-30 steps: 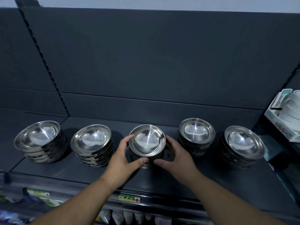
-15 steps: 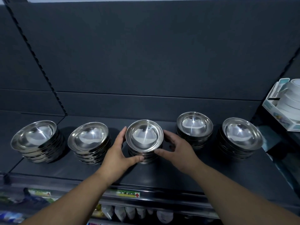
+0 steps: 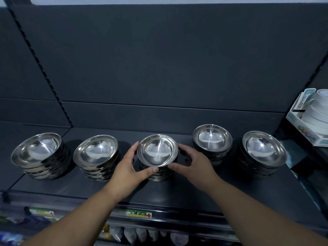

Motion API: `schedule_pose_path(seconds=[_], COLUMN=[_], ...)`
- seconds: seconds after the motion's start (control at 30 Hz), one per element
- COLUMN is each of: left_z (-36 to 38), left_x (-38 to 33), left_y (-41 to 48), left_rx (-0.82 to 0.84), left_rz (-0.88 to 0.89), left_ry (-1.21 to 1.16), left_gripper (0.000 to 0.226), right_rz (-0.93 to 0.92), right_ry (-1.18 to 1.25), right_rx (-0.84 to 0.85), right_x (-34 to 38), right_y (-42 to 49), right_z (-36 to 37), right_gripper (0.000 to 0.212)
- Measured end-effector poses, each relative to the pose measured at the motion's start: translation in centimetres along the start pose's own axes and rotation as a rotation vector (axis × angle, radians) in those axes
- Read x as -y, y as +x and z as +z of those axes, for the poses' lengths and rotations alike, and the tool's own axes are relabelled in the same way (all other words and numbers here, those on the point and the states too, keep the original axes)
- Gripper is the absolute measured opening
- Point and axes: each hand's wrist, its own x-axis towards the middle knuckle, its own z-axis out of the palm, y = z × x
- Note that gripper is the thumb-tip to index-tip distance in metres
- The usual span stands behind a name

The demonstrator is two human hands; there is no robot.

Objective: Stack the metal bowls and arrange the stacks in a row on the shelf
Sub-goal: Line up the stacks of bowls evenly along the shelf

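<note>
Both hands hold the middle stack (image 3: pixel 157 150) of metal bowls. The left hand (image 3: pixel 127 168) is curled round its left side, and the right hand (image 3: pixel 194 165) cups its right side with the thumb at the rim. The stack stands upright on the shelf (image 3: pixel 204 194). To its left stand the near-left stack (image 3: pixel 96 155) and far-left stack (image 3: pixel 39 153); to its right, the near-right stack (image 3: pixel 212 141) and far-right stack (image 3: pixel 263 150).

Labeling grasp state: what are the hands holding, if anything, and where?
The middle stack, on the shelf: left hand grips its left side, right hand its right side, thumbs at the front below the top rim.
</note>
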Motion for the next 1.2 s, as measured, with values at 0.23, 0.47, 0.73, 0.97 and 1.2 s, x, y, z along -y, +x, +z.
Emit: schedule_pose_path(seconds=[0.23,0.47,0.73,0.97,1.2], left_z=[-0.2,0.0,2.7,2.8,2.6], left_x=[0.3,0.5,3.3,3.6,3.1], left_y=[0.3,0.3,-2.2,-2.0,-2.2], left_rx=[0.043,0.058,0.073,0.042,0.008], left_rz=[-0.014,-0.037,-0.127,-0.091,-0.049], left_ry=[-0.049,-0.121,-0.251,-0.22,-0.209], left_gripper=[0.126,0.129,0.12,0.103,0.103], right_rz=[0.003,0.034,0.126,0.09,0.088], right_ry=[0.022,0.033,0.008,-0.02,0.013], right_rx=[0.01,0.025,0.172,0.05,0.1], right_x=[-0.4,-1.1,-3.5,-3.5,-2.8], right_y=[0.1,0.0,-0.7,-2.3,-1.5], right_z=[0.1,0.3,1.8,1.8,1.7], right_gripper=[0.07,0.079,0.106,0.081,0.105])
